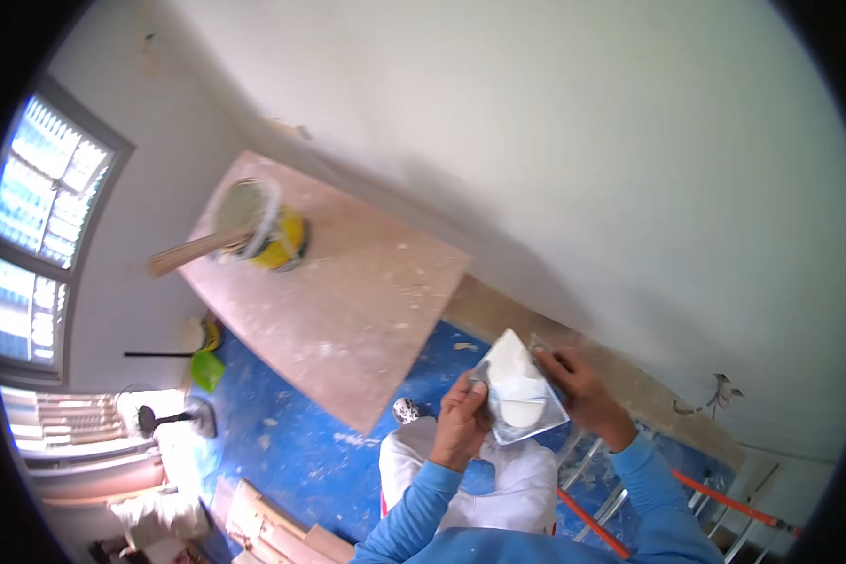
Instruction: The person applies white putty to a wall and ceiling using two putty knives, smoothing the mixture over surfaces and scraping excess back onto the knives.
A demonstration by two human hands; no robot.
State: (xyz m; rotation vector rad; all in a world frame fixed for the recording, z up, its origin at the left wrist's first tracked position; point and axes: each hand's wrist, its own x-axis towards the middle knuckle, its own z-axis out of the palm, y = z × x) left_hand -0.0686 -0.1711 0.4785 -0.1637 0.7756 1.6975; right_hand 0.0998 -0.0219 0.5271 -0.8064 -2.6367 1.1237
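My left hand [462, 418] is closed on the left edge of a flat, squarish metal plate [534, 428], its thumb on the upper face. White putty [514, 362] is spread over the plate, with a smooth rounded patch near its lower edge. My right hand [581, 390] is closed at the plate's right side, fingers bent round a thin, greyish edge. Whether that edge belongs to a separate blade or to the plate cannot be made out. Both hands are above my lap, in front of my white trousers [526, 475].
A pinkish board tabletop [348, 310] carries a yellow-and-white bucket [280, 244] with a wooden stick in it. A pale wall [611, 169] rises beyond. Blue sheeting [282, 414] covers the floor. An orange-and-metal ladder-like frame [592, 522] stands at lower right, a pedestal fan [197, 416] at left.
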